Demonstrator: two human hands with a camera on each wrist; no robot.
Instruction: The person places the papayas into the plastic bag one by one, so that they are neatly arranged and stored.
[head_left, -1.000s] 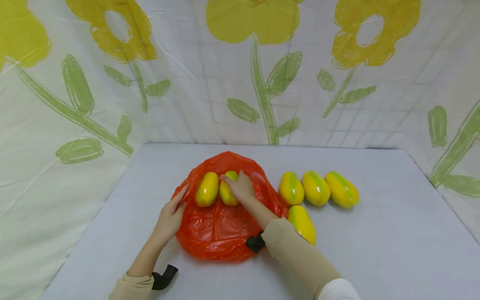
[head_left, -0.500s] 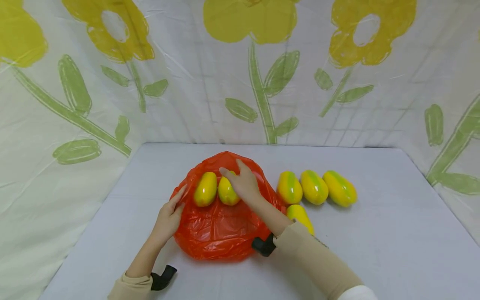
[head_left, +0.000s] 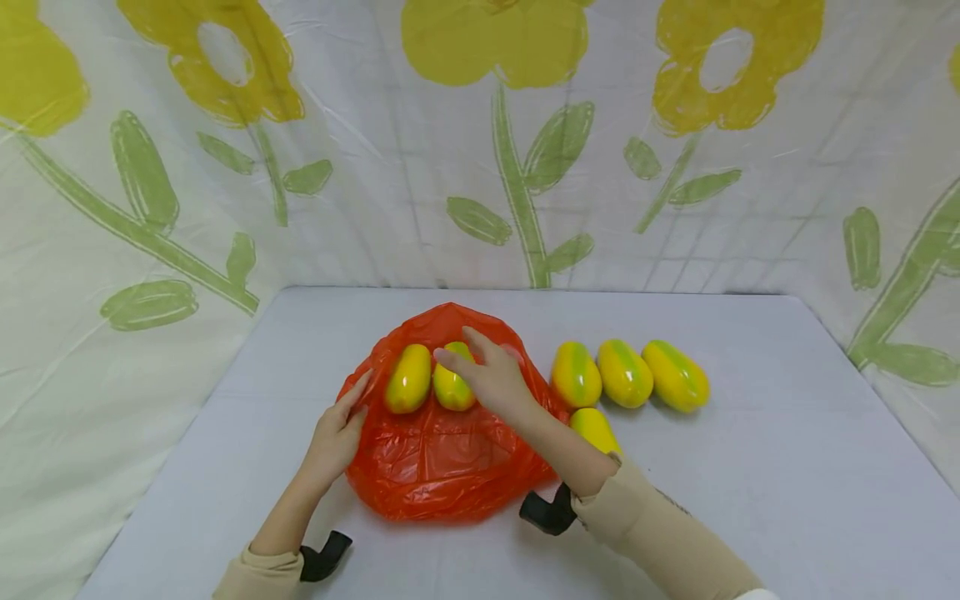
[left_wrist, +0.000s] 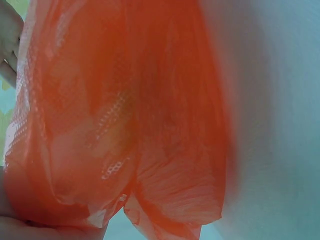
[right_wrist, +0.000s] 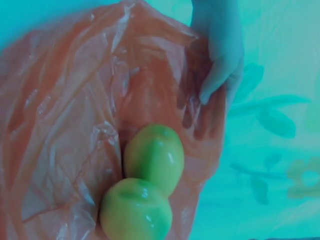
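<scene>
A red plastic bag (head_left: pixel 442 454) lies spread open on the table. Two yellow papayas with green streaks are inside it, a left papaya (head_left: pixel 408 379) and a right papaya (head_left: pixel 454 385). My left hand (head_left: pixel 333 446) holds the bag's left rim; in the right wrist view its thumb is on the inner side, and its fingers show through the plastic. My right hand (head_left: pixel 493 382) hovers above the bag's right part, fingers spread and holding nothing, beside the right papaya. Red plastic (left_wrist: pixel 100 100) fills most of the left wrist view.
Right of the bag, a row holds three more papayas: a near one (head_left: pixel 576 375), a middle one (head_left: pixel 625 373) and an outer one (head_left: pixel 675 377). Another papaya (head_left: pixel 595 429) lies in front, partly hidden by my right forearm. A flowered cloth (head_left: pixel 360 167) hangs behind the white table (head_left: pixel 750 500).
My right hand has let go of the right papaya in the bag and drawn back to the right. My left hand has stayed at the bag's left rim.
</scene>
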